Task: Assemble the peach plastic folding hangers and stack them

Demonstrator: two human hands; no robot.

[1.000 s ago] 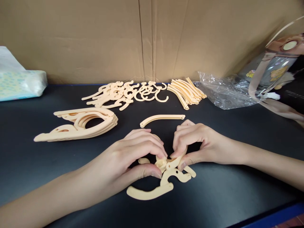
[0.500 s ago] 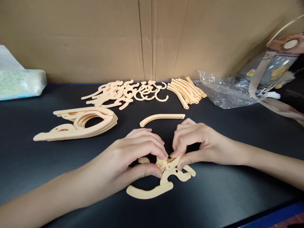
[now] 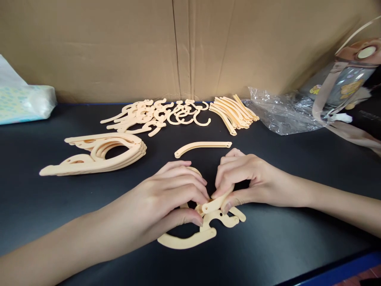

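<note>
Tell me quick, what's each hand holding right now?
Left hand: closed, pinching a cream plastic hanger part, mostly hidden by the fingers.
Right hand: closed, holding a cream hanger strip between thumb and fingers.

A cream strip (image 3: 218,203) is pinched by the right hand (image 3: 247,178). A small piece (image 3: 199,209) at the strip's end is pinched by the left hand (image 3: 169,194). Close by, a curvy part (image 3: 187,240) is seen on the black bench (image 3: 282,246). Past the hands, one bent bar (image 3: 202,147) is seen alone. Stacked frames (image 3: 101,163) are set at the left. Farther back, curly pieces (image 3: 144,115), a heap of bars (image 3: 233,111) and a clear bag (image 3: 276,113) are seen side by side.
</note>
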